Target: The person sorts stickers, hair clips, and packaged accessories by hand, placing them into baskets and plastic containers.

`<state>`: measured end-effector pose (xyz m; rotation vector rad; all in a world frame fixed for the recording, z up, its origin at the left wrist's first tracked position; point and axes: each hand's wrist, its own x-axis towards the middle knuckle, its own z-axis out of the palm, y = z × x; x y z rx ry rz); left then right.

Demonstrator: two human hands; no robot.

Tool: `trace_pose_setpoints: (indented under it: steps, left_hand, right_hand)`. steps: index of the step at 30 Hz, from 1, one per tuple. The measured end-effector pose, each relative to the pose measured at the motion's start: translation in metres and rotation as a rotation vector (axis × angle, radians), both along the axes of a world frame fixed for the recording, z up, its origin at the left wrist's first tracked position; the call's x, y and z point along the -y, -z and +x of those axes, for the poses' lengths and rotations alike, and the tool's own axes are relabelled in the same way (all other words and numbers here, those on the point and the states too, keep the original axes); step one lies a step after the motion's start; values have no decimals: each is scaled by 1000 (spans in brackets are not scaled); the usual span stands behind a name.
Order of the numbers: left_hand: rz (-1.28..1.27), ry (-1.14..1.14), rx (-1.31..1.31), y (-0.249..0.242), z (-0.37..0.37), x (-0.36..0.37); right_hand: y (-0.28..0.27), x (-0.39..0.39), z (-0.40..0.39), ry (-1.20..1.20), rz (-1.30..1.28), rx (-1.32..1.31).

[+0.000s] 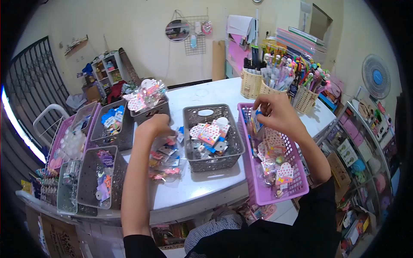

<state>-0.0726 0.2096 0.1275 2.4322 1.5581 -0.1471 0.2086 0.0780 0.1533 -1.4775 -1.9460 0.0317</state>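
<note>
The right hand [277, 112] is raised over the far end of a long purple basket [297, 187], its fingers pinched together on a small blue packet [257, 121] that hangs just under the fingertips. The basket is rectangular, made of slotted plastic, and it juts past the table edge toward the person. Below the hand it holds flat cellophane packets [275, 159], glossy, with dotted pink and white cards inside.

The left hand [155, 126] is curled knuckles-up and rests on a loose heap of clear crinkly packets [165, 161] lying on the white table [202, 189]. The fingers fold under, so I cannot tell whether they grip a packet or only press on the heap.

Between the two hands stands a grey basket [213, 161], square with rounded corners and a handle slot in its far wall, filled with small carded trinkets. Just beyond the left hand a darker grey basket [150, 111] carries a bundle wrapped in shiny film. To the left of that hand are more slotted baskets, grey and purple, one holding blue items [112, 118].

Beyond the right hand, cream woven holders [251, 88] stand upright, packed with pens [286, 64] with colourful tops. Both sleeves are black.
</note>
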Motion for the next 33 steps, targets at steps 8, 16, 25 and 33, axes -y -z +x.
trace_pose_setpoints:
  steps: [8,16,25,33]
  left_hand:
    - [-180,97,224,11,-10,-18]
    - [-265,148,364,16,-7,-18]
    - [-280,236,412,12,-15,-23]
    - [-138,175,365,-37,-41,4]
  right_hand:
    - [-18,-4,-9,-71,-106,113]
    - [-51,-21,-78,-330,118,211]
    - [-54,-48,-126,-382,19,491]
    - [-22,-100,-145,-629,-162,392]
